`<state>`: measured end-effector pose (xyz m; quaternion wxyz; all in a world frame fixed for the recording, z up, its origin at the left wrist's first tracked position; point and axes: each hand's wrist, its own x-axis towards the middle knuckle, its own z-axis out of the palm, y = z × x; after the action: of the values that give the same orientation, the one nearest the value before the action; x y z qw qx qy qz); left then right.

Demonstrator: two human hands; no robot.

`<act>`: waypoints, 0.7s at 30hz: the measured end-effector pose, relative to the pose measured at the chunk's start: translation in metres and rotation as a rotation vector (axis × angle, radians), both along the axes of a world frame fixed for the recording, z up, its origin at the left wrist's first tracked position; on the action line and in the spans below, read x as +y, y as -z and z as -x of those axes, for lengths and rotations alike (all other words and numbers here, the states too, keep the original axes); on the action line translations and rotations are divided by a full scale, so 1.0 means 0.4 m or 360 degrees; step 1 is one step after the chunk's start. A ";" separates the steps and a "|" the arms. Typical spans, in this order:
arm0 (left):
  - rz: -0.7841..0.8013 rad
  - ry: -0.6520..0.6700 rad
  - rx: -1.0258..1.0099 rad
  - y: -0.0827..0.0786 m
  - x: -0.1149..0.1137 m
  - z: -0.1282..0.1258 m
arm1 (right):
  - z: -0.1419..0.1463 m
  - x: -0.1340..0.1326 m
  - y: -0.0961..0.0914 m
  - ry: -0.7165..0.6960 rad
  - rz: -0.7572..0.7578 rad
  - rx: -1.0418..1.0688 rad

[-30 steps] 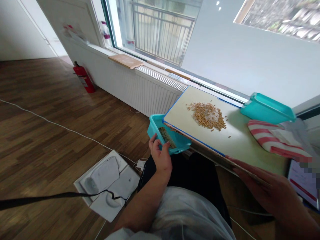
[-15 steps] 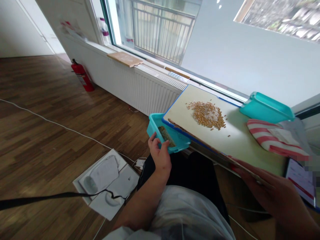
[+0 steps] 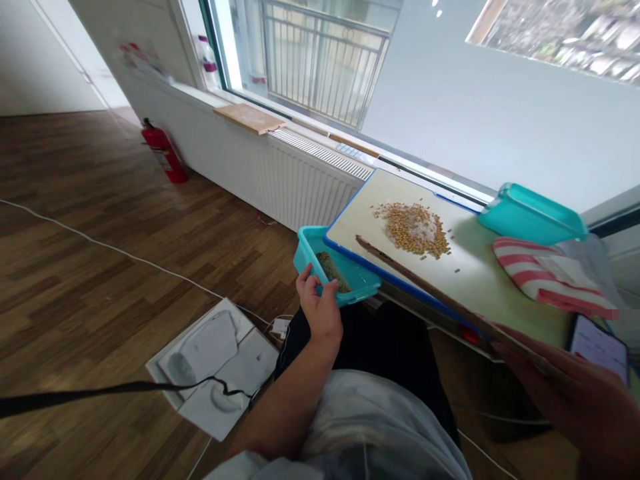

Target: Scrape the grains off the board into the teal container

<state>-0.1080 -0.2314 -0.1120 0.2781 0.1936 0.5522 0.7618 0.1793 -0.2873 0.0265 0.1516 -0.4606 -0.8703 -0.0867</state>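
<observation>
My left hand [image 3: 320, 307] grips the near rim of a turquoise plastic bin [image 3: 357, 283], with small greenish-brown grains in its bottom. The bin hangs just under the left corner of a cream board with a blue edge [image 3: 350, 223]. On that board lies a heap of yellow-brown kernels [image 3: 413, 229] with whitish bits on top. My right hand [image 3: 555, 380] is closed around a thin brown sheet of cardboard [image 3: 430, 287], seen almost edge-on. Its far end is over the board, left of and nearer me than the heap. Whether it touches the board I cannot tell.
Right on the board are a second turquoise bin [image 3: 535, 213], a folded red-and-white striped cloth [image 3: 545, 273] and a phone [image 3: 600, 347]. A white radiator [image 3: 310, 183] runs below the window. An open white box [image 3: 215, 367] and cables lie on the floor.
My right hand has drawn the cardboard sheet slightly toward the right, and its far end has swung off the board's near edge to over the surface. The left hand and bin stay put.
</observation>
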 end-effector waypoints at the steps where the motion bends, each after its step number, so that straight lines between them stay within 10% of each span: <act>1: -0.0003 0.0002 -0.0006 -0.001 0.000 0.000 | 0.000 -0.001 -0.004 -0.0046 -0.0004 -0.0017; 21: -0.0007 -0.0020 -0.0037 -0.003 -0.004 -0.011 | -0.008 -0.025 -0.010 -0.0092 -0.0048 -0.0044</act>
<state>-0.1037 -0.2329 -0.1106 0.2794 0.1818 0.5483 0.7670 0.1825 -0.2974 0.0305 0.1489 -0.4318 -0.8838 -0.1017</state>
